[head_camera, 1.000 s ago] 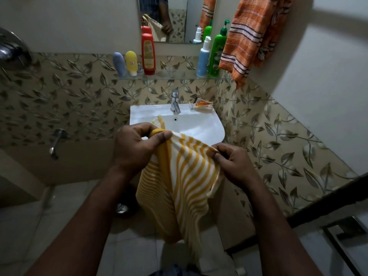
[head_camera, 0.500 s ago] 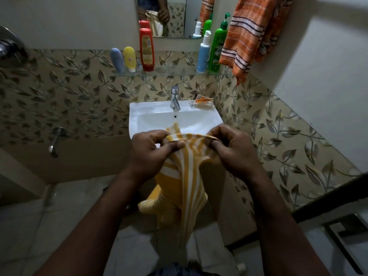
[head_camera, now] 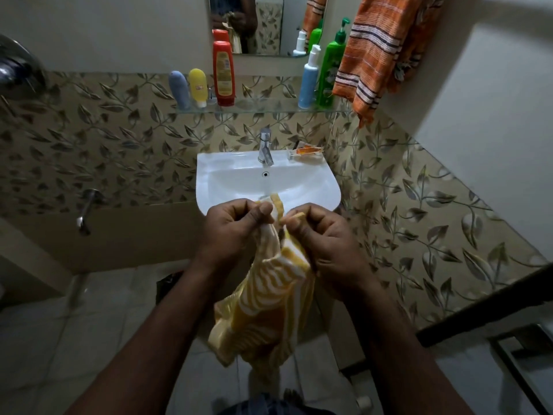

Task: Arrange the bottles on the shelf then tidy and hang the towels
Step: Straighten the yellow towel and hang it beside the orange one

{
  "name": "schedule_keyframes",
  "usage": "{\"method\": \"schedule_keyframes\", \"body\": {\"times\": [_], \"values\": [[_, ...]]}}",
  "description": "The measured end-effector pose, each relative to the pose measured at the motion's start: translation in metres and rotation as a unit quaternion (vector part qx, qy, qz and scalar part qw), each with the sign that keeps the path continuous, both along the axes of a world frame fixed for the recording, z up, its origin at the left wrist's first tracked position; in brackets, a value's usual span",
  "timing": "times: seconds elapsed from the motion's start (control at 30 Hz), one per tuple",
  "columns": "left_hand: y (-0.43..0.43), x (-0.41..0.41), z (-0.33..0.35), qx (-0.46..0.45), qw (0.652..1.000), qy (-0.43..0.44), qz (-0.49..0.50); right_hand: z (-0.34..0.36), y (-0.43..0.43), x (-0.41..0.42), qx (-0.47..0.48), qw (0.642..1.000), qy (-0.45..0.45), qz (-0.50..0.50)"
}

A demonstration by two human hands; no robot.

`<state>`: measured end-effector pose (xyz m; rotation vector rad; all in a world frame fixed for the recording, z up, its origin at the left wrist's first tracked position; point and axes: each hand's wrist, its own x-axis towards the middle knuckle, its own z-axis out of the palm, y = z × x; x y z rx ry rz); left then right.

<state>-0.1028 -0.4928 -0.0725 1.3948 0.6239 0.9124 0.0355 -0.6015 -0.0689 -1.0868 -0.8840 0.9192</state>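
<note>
Before the white sink, left hand and right hand pinch a crumpled, hanging yellow-striped towel

The clear glass shelf has a bare middle stretch between the tall red bottle and the white-capped blue spray bottle, directly above the chrome tap. A grey-blue tube and a yellow tube crowd its left end. A green pump bottle and a hanging orange striped towel close off the right. The left hand and right hand pinch a yellow-and-white striped towel, which blocks the white basin's front rim.
</note>
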Motion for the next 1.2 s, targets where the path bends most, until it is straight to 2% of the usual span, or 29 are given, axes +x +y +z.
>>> {"method": "schedule_keyframes", "body": {"times": [0.07,0.17,0.27,0.4,0.57,0.67,0.77,0.83,0.9,1.03,1.13,1.2], "values": [[-0.005,0.001,-0.003,-0.049,0.998,-0.023,-0.030,0.004,0.005,-0.006,0.004,1.000,-0.018,-0.008],[-0.016,0.005,-0.007,-0.104,0.993,-0.038,-0.038,-0.003,0.011,-0.004,-0.034,0.993,-0.038,-0.105],[-0.024,0.009,-0.006,-0.101,0.993,-0.050,-0.037,-0.014,0.011,0.002,-0.097,0.977,-0.044,-0.187],[-0.029,0.009,-0.003,-0.078,0.992,-0.066,-0.069,-0.017,0.007,0.011,-0.133,0.985,0.056,-0.090],[-0.029,0.006,0.001,-0.080,0.988,-0.102,-0.086,-0.010,0.003,0.018,-0.120,0.981,0.146,-0.040],[-0.025,0.006,0.001,-0.079,0.985,-0.118,-0.096,-0.008,-0.001,0.015,-0.112,0.981,0.157,0.005],[-0.021,0.005,-0.004,-0.068,0.987,-0.114,-0.091,-0.005,-0.002,0.012,-0.093,0.982,0.160,-0.026],[-0.020,0.005,-0.006,-0.065,0.990,-0.095,-0.085,-0.002,-0.002,0.012,-0.073,0.989,0.111,-0.071],[-0.017,0.004,-0.007,-0.053,0.994,-0.039,-0.082,0.004,-0.003,0.013,-0.042,0.993,0.035,-0.102],[-0.016,0.007,-0.001,-0.019,0.994,0.045,-0.094,0.010,-0.003,0.010,0.005,0.994,-0.041,-0.097],[-0.016,0.006,0.008,-0.008,0.994,0.031,-0.109,0.011,-0.001,0.009,0.013,0.993,-0.039,-0.109],[-0.015,0.004,0.012,-0.034,0.994,0.014,-0.107,0.011,0.001,0.009,0.016,0.990,-0.038,-0.132]]}}
